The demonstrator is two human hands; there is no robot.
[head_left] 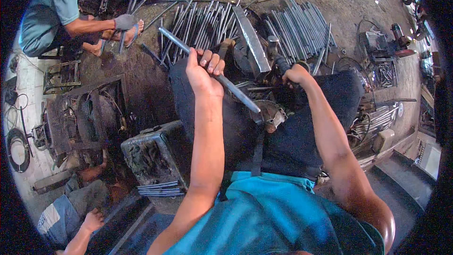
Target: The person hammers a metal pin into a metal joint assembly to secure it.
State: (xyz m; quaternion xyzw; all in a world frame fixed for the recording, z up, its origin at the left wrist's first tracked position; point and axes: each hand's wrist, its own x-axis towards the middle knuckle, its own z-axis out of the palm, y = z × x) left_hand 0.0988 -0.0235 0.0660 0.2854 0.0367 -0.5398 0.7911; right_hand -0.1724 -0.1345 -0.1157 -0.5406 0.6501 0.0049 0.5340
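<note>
My left hand (206, 68) is closed round a grey metal rod (236, 93), held slanting above my lap. The rod's upper end points to the far left and its lower end to the near right. My right hand (297, 74) grips the dark handle of what looks like a hammer (281, 59), its metal head pointing away from me. Between my knees stands a shiny flat metal bar (252, 40) on a dark support. Below it, a round metal part (270, 113) sits near the rod's lower end, apart from my hands.
Rods lie in a left pile (200, 26) and a right pile (302, 28). A gloved co-worker (52, 14) squats at far left; another person (75, 208) is at near left. Several rods (160, 189) rest on a dark block (151, 153). Machinery (384, 42) stands at right.
</note>
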